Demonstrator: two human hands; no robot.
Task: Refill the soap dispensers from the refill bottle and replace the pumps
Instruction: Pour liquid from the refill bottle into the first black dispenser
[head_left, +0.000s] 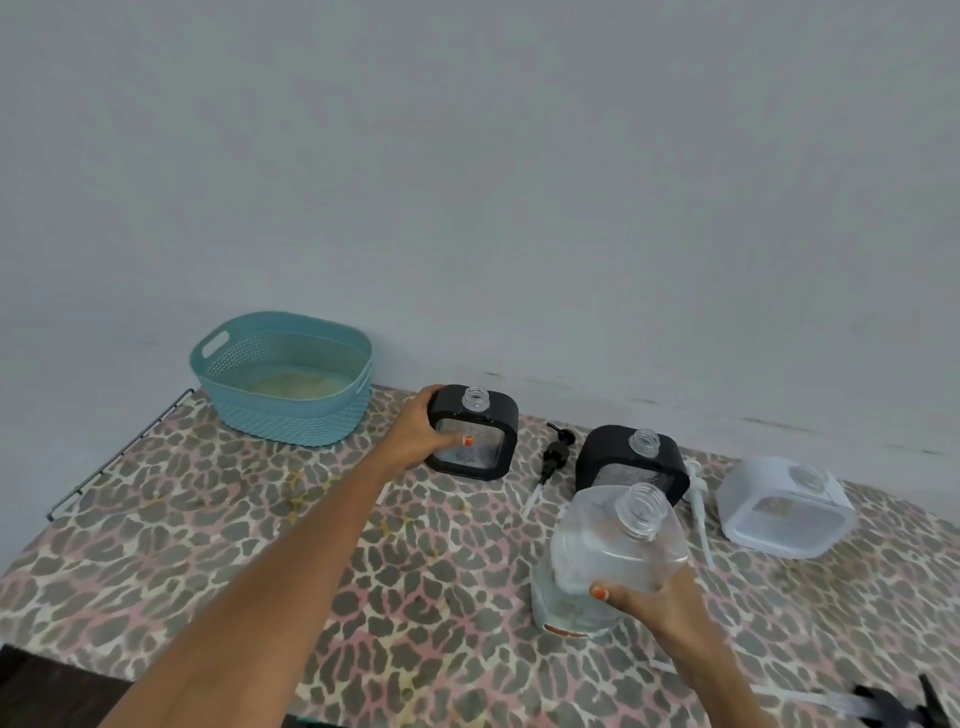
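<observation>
Your left hand (415, 434) grips the left black dispenser (475, 441), right hand (654, 605) grips the clear refill bottle (597, 551), far side of each grip hidden, bottom-right pump (893, 709) cut off.

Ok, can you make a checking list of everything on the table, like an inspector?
Surface: table under a spotted cloth.
Job's things: left black dispenser, right black dispenser and white dispenser, all open-necked; refill bottle uncapped, tilted; black pump and white pump lying loose.
Clutter: teal basket, back left.
Hands: left hand grips the left black dispenser; right hand holds the refill bottle.
Cables: nothing seen.
Surroundings: plain grey wall.
</observation>
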